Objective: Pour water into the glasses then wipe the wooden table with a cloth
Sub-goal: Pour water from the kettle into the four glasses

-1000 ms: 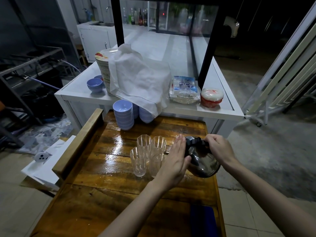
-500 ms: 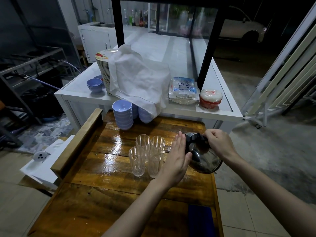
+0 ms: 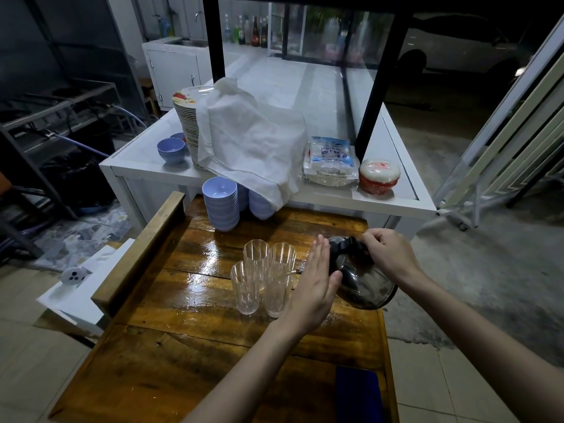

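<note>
Wooden surface [image 3: 158, 355], plank-built and varnished, wet and glossy across its middle boards; raised wooden rail [image 3: 143, 251] along its left edge. We catalogue what stands on it.

Glasses [image 3: 264, 280]: four clear, ribbed tumblers, upright, clustered so that they touch one another, near the middle of the surface. We cannot tell how full they are.

Kettle [image 3: 363, 282]: dark, shiny, rounded body with a black lid and handle, tilted toward the glasses, its thin spout [image 3: 294, 271] reaching to the nearest right-hand glass. It is off the surface, over the right edge.

Right hand [image 3: 389, 254]: our grip is closed around the kettle's black handle at the top.

Left hand [image 3: 314, 291]: flat, fingers straight and together, palm pressed against the kettle's lid side; it clasps nothing.

Blue cloth [image 3: 358, 395]: dark blue, lying flat at the near right corner of the surface, well apart from the glasses.

Stacked lilac bowls [image 3: 221, 206]: several piles at the far end of the surface.

Beyond, touching the far end, a higher white counter [image 3: 143, 166] carries more lilac bowls, a tall stack of plates [image 3: 186, 123] partly draped by a white cloth [image 3: 253, 138], a plastic packet [image 3: 331, 161] and a red-and-white lidded tub [image 3: 379, 176]. Bottles [image 3: 247, 30] line the background; the floor [image 3: 30, 361] is pale tile.
</note>
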Demonstrator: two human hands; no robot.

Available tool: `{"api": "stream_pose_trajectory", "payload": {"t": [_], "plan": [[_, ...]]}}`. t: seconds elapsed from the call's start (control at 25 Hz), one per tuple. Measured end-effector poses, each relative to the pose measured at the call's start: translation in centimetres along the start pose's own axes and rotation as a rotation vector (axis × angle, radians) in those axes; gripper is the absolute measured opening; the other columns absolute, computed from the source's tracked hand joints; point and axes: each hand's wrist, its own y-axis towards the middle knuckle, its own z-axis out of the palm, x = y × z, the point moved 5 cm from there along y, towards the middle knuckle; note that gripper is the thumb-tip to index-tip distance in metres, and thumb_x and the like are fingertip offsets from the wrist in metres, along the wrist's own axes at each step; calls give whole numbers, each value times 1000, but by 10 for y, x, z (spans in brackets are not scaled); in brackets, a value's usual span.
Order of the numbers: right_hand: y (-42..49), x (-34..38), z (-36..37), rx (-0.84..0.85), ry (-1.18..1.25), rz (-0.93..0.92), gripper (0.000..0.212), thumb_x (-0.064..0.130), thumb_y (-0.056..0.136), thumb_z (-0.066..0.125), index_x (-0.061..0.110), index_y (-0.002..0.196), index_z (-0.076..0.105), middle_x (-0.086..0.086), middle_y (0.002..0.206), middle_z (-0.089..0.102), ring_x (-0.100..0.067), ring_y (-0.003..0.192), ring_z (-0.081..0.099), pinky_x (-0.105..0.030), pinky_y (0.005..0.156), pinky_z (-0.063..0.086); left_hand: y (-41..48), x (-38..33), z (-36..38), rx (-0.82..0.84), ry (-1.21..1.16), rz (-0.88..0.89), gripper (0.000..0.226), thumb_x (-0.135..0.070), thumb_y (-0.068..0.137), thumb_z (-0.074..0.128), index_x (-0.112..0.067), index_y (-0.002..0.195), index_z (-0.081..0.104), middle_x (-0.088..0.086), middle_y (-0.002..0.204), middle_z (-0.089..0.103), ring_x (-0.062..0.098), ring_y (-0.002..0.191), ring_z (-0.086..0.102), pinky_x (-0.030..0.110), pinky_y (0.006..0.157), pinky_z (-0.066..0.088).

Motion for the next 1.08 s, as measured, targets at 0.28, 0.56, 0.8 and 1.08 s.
{"api": "stream_pose_trajectory", "payload": {"t": [0.28,0.56,0.8,1.08], "plan": [[2,7,0,13,-45,-17,43,18,92,52,21,49,52,2,54,54,-13,54,49,-26,50,31,2,4,1,-2,-23,-22,62,-39,102,25,-22,151,-9,-9,158,-18,-5,141,-20,14,113,-9],[4,5,2,26,-69,-38,42,20,92,52,21,50,53,3,54,54,-15,56,51,-28,51,32,2,5,2,10,-43,-30,62,-37,103,26,-23,151,-10,-10,157,-18,-4,141,-19,17,114,-7],[7,6,0,30,-92,-48,42,19,90,53,22,48,51,5,52,54,-15,55,51,-29,52,34,3,2,2,8,-56,-39,62,-37,103,26,-22,151,-9,-9,158,-17,-1,143,-18,22,116,-5],[8,10,0,48,-88,-79,41,22,93,53,26,52,55,7,56,57,-11,58,55,-26,52,36,3,0,0,8,-63,-39,62,-37,103,26,-22,151,-10,-8,158,-18,0,143,-18,23,117,-5]]}}
